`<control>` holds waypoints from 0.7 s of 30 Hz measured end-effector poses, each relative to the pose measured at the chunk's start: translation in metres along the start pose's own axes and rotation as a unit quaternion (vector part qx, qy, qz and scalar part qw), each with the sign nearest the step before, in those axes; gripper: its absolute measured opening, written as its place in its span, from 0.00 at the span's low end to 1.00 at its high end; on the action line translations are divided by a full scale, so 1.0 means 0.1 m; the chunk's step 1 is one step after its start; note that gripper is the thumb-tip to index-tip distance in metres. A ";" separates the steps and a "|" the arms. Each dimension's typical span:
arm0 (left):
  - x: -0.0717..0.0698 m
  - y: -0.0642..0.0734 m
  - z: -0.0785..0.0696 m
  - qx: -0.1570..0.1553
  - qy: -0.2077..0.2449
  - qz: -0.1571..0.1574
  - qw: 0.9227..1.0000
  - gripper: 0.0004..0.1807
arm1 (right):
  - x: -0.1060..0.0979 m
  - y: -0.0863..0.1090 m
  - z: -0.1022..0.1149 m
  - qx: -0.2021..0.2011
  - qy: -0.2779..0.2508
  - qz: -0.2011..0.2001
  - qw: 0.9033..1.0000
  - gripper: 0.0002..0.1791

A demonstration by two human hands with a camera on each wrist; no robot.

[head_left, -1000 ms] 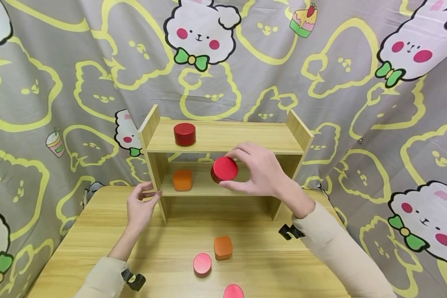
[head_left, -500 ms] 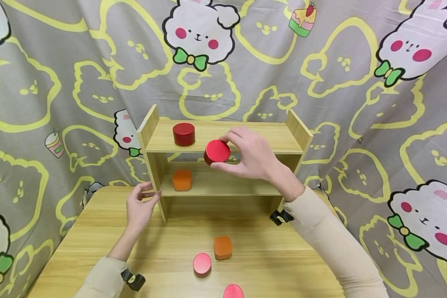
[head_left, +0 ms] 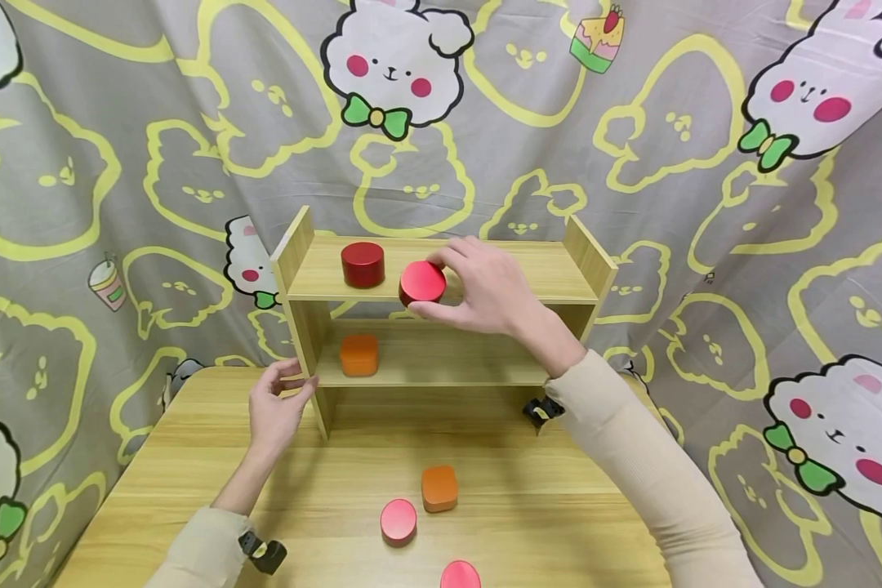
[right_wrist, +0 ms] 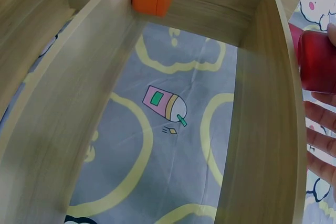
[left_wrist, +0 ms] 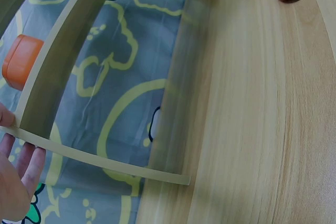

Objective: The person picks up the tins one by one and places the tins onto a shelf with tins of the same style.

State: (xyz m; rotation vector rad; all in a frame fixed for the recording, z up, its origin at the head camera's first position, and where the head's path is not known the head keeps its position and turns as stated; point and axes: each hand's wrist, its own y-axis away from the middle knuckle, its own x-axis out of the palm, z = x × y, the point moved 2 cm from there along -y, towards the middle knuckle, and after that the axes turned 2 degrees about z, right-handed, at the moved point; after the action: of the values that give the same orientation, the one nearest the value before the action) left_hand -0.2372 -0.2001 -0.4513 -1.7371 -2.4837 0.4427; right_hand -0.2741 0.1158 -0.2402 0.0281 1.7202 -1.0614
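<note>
My right hand (head_left: 492, 286) pinches a red round lidded box (head_left: 422, 282) between thumb and fingers, its lid facing me, at the front edge of the top board of a small wooden shelf (head_left: 441, 380). To its left, a darker red round box (head_left: 363, 265) stands on that top board. An orange rounded-square box (head_left: 358, 356) sits on the middle board at the left. My left hand (head_left: 275, 408) grips the shelf's left side panel; in the left wrist view its thumb and fingers (left_wrist: 32, 166) lie on opposite faces of the panel.
In front of the shelf, on the wooden table (head_left: 191, 482), are another orange box (head_left: 439, 488) and a pinkish-red round box (head_left: 398, 523). A second pinkish-red one (head_left: 460, 575) is cut off by the bottom edge. A patterned curtain (head_left: 529, 180) hangs behind.
My right hand has raised the red round box from in front of the middle board up to the top board, moving slightly left. My left hand has stayed in place.
</note>
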 end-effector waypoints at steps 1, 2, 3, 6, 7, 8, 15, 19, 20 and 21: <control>0.00 0.00 0.00 0.000 0.000 0.000 1.000 0.19 | 0.00 -0.01 -0.01 0.003 0.001 0.002 1.000 0.31; 0.00 0.00 0.00 0.000 0.000 0.000 1.000 0.19 | 0.01 -0.02 -0.01 0.004 0.002 0.004 1.000 0.30; 0.00 0.00 0.00 -0.001 0.000 0.000 1.000 0.19 | 0.01 -0.03 -0.01 0.006 0.003 0.005 1.000 0.30; 0.00 0.00 0.00 0.000 -0.002 0.000 1.000 0.19 | 0.03 -0.06 -0.02 0.008 0.011 0.009 1.000 0.31; 0.00 0.00 0.00 0.000 -0.002 -0.001 1.000 0.19 | 0.04 -0.07 -0.03 0.008 0.014 0.010 1.000 0.30; 0.00 0.00 0.00 0.001 -0.001 -0.001 1.000 0.19 | 0.04 -0.08 -0.03 0.007 0.017 0.011 1.000 0.31; 0.00 -0.02 0.02 0.002 0.001 0.000 1.000 0.18 | 0.08 -0.12 -0.05 0.021 0.031 0.033 0.999 0.30; 0.00 -0.02 0.04 0.000 -0.003 0.000 1.000 0.19 | 0.09 -0.15 -0.06 0.040 0.044 0.058 0.997 0.29; 0.00 -0.02 0.04 0.000 -0.003 0.000 1.000 0.19 | 0.09 -0.15 -0.07 0.042 0.047 0.061 0.996 0.29; 0.00 -0.02 0.04 0.000 -0.003 0.000 1.000 0.19 | 0.10 -0.16 -0.07 0.043 0.051 0.065 0.996 0.28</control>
State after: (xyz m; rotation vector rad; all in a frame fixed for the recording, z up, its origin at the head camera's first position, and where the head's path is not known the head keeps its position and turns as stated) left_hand -0.2397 -0.2012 -0.4544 -1.7380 -2.4871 0.4496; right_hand -0.2915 0.1063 -0.2376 0.2494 1.7374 -1.0524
